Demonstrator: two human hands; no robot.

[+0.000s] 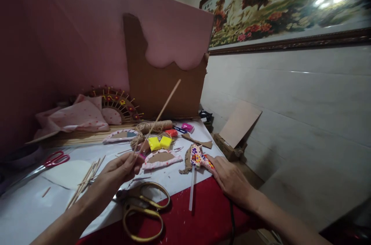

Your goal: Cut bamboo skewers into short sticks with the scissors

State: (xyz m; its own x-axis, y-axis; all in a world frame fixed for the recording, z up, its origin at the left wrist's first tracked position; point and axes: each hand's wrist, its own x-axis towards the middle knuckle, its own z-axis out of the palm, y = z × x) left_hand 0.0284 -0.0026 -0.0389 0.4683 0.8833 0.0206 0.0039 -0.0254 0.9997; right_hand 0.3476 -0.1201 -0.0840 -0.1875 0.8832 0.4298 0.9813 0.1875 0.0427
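My left hand [120, 169] is closed in a pinch on the lower end of a thin wooden stick [162, 109], which slants up to the right above the table. My right hand [230, 179] rests on the handle of a patterned glue gun [198, 158] lying at the table's right edge, its fingers curled over it. A white glue stick [191, 189] projects from the gun toward me. Gold-handled scissors [143, 210] lie just below my left hand.
A bundle of wooden sticks [85, 181], red scissors [53, 160], a twine spool [155, 126], yellow blocks [159, 142], fabric-edged cardboard arcs [160, 159] and a stick-and-bead fan [116, 106] sit on the white sheet [23, 206]. Cardboard [156, 82] leans behind; a box [232, 136] stands at right.
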